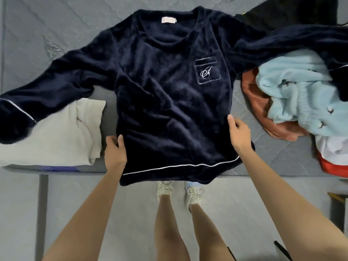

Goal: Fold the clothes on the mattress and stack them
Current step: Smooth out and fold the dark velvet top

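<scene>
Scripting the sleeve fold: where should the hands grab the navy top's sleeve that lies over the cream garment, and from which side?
Probably the cuff end, by the white piping, pinched from the person's left. The sleeve lies stretched out over the cream garment, so its free end should lift and swing across the navy top cleanly.

Mattress [56, 25] seemingly free top-left; heaped clothes [293, 87] crowd right.

A white script monogram, seemingly an F, is showing on the pocket [207, 72] of the top [160, 110]. The neck label [169, 19] is carrying print too small to read.
</scene>
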Motion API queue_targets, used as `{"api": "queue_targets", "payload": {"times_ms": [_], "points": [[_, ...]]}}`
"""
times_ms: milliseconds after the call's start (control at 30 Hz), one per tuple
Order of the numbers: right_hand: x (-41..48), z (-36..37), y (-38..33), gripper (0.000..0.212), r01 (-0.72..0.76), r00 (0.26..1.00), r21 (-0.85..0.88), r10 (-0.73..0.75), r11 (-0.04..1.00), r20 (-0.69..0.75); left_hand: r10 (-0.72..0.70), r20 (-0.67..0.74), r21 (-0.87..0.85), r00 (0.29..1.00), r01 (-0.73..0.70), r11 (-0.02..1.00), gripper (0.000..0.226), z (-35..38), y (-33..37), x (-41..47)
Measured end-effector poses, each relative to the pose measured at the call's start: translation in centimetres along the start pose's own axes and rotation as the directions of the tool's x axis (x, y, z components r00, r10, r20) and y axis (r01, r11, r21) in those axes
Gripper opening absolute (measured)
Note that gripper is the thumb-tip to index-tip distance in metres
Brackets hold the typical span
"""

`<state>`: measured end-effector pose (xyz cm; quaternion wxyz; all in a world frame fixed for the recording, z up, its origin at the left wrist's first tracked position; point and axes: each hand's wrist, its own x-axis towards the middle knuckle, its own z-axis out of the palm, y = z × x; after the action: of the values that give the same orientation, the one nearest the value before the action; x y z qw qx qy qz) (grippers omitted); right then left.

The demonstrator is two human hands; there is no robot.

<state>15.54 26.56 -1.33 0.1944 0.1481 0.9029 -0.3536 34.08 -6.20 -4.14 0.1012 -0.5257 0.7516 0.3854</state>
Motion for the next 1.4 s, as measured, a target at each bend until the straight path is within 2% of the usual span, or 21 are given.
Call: {"api": "queue_targets", "payload": {"times_ms": [67,133,167,233,300,367,433,500,567,633,767,900,967,1033,1100,1200,1300,1400], "points": [[-0.4,-0.1,1.2,0.043,0.02,1.0,-0.041,-0.02,0.999,-0.002,-0.062,0.018,-0.013,0.998,0.063,0.998,0.049,0.5,-0.6,-0.9],[-0.6,-0.3,2.7,0.023,-0.004,0.999,-0.215,0.013,0.977,0.041,-0.091,0.046,-0.052,0.995,0.093,0.994,0.058,1.2,-1.4,-2.0],[-0.8,-0.5,3.4,0.038,-0.037,0.994,-0.321,0.067,0.946,0.082,-0.097,0.052,-0.075,0.994,0.101,0.992,0.061,1.4,-1.8,-2.5],[-1.3,-0.8,4.4,0.065,-0.08,0.978,-0.417,0.152,0.905,0.143,-0.111,0.049,-0.118,0.993,0.116,0.986,0.06,1.8,-2.5,-3.3],[-1.6,-1.1,4.8,0.066,-0.065,0.974,-0.463,0.157,0.884,0.163,-0.098,0.045,-0.154,0.994,0.104,0.983,0.051,1.7,-3.0,-3.8],[-1.6,-1.4,5.1,0.054,-0.038,0.98,-0.52,0.133,0.853,0.146,-0.029,0.019,-0.149,0.999,0.032,0.988,0.042,1.4,-3.3,-4.4],[-1.9,-1.8,5.0,0.04,-0.035,0.984,-0.482,0.115,0.875,0.137,0.042,-0.012,-0.085,0.999,-0.043,0.995,0.037,0.9,-3.4,-5.1],[-2.4,-2.3,5.0,0.033,-0.071,0.986,-0.318,0.114,0.946,0.118,0.072,-0.036,-0.04,0.997,-0.073,0.996,0.039,0.5,-3.4,-5.6],[-3.2,-2.8,4.7,0.033,-0.136,0.986,-0.177,0.151,0.975,0.072,0.067,-0.049,-0.017,0.997,-0.068,0.998,0.047,0.1,-3.3,-5.9],[-4.0,-3.5,4.9,0.037,-0.173,0.983,-0.13,0.179,0.976,0.037,0.061,-0.035,0.001,0.998,-0.061,0.998,0.055,-0.2,-3.4,-5.8],[-5.3,-5.1,6.5,0.045,-0.224,0.974,-0.104,0.221,0.969,-0.042,0.004,-0.004,0.039,1.0,-0.004,0.999,0.062,-0.5,-3.7,-5.3],[-6.0,-5.9,7.7,0.053,-0.29,0.956,-0.189,0.276,0.938,-0.095,0.012,0.031,0.079,0.999,-0.014,0.997,0.052,-0.3,-3.9,-5.0],[-5.9,-5.8,7.9,0.055,-0.33,0.944,-0.237,0.317,0.914,-0.091,0.021,0.051,0.077,0.998,-0.025,0.997,0.048,-0.1,-3.9,-5.0],[-5.8,-5.4,7.5,0.055,-0.344,0.938,-0.249,0.341,0.905,-0.058,0.037,0.047,0.111,0.998,-0.042,0.993,0.057,0.1,-3.5,-5.1],[-5.9,-4.9,6.8,0.057,-0.295,0.954,-0.288,0.296,0.911,-0.04,0.109,0.014,0.218,0.994,-0.11,0.97,0.067,0.3,-2.9,-5.4],[-6.3,-3.8,4.8,0.063,-0.118,0.992,-0.391,0.121,0.913,-0.017,0.246,0.001,0.362,0.969,-0.229,0.903,0.072,0.7,-1.4,-5.7],[-6.7,-2.5,2.2,0.066,0.048,0.998,-0.417,-0.028,0.907,0.054,0.312,0.055,0.402,0.949,-0.307,0.863,0.07,1.3,0.3,-5.6],[-6.8,-1.3,-0.5,0.068,0.156,0.987,-0.454,-0.117,0.877,0.113,0.365,0.128,0.426,0.922,-0.383,0.82,0.069,1.8,2.3,-5.3]]}}
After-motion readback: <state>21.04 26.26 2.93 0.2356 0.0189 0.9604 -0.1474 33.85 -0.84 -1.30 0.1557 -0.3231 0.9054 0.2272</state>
